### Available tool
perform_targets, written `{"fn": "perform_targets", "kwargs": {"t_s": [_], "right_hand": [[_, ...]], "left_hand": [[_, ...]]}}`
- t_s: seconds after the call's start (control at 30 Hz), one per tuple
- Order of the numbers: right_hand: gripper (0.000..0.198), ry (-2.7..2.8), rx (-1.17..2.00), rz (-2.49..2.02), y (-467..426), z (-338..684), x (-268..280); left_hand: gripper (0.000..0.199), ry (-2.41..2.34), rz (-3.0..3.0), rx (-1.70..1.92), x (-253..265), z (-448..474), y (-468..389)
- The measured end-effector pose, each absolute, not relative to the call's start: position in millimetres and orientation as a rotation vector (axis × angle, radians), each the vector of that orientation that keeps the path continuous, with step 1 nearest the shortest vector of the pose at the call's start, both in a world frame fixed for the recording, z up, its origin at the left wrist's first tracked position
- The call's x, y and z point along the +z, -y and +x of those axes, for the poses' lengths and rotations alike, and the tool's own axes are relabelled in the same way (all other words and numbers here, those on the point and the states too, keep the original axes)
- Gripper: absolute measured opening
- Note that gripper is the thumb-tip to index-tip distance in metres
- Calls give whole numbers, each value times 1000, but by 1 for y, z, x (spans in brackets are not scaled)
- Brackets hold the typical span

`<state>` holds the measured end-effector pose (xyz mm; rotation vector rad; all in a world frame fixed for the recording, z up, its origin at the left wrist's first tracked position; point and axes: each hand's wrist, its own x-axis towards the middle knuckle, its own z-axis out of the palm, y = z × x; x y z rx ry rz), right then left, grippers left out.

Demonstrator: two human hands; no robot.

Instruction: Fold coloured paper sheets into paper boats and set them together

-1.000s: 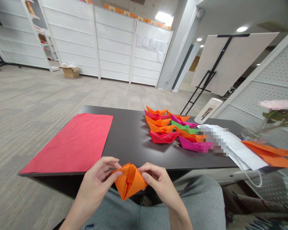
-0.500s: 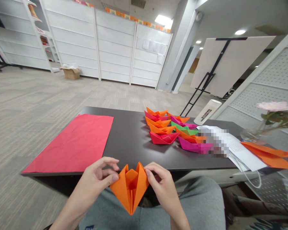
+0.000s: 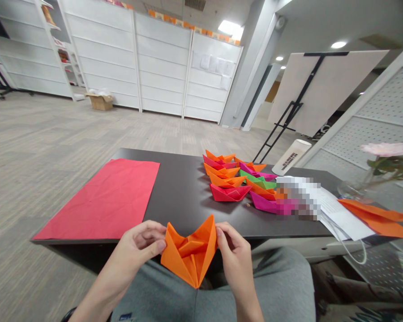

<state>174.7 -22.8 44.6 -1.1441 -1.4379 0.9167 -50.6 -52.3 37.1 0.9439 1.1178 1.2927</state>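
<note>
While both forearms reach up from the near side, slanting inward over the person's grey trousers (image 3: 278, 279), the two hands meet at an orange folded paper (image 3: 190, 257). It is held in the air above the lap, just in front of the table's (image 3: 177, 188) near edge, one point hanging down and two upper points spread apart, so that the inner folds show between them.

The left hand (image 3: 143, 243) comes in at a long slant, knuckles up, fingers curled, the thumb stretched toward the paper; its grip is pinched on the left corner. The right hand (image 3: 235, 250) stands steeper, the wrist below the knuckles and the back of the hand turned outward; its grip is closed on the right edge, thumb and bent fingers near the upper point.

Beyond them on the table I see two rows of paper boats in orange, red, magenta and green, the nearest of the left row a red paper boat (image 3: 230, 193). A large red sheet (image 3: 104, 201) lies flat to the left. On the right are some white papers (image 3: 344, 214), an orange folded sheet (image 3: 378, 219) and, farther back, a white printed cylinder (image 3: 291, 157), tilted in view.
</note>
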Motion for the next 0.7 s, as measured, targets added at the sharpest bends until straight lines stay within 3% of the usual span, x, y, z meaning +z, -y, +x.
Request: {"fn": "perform_targets", "kwargs": {"t_s": [0.7], "right_hand": [[18, 1169, 1163, -964, 16, 171, 30]], "left_hand": [[26, -1377, 895, 1673, 41, -55, 51]]}}
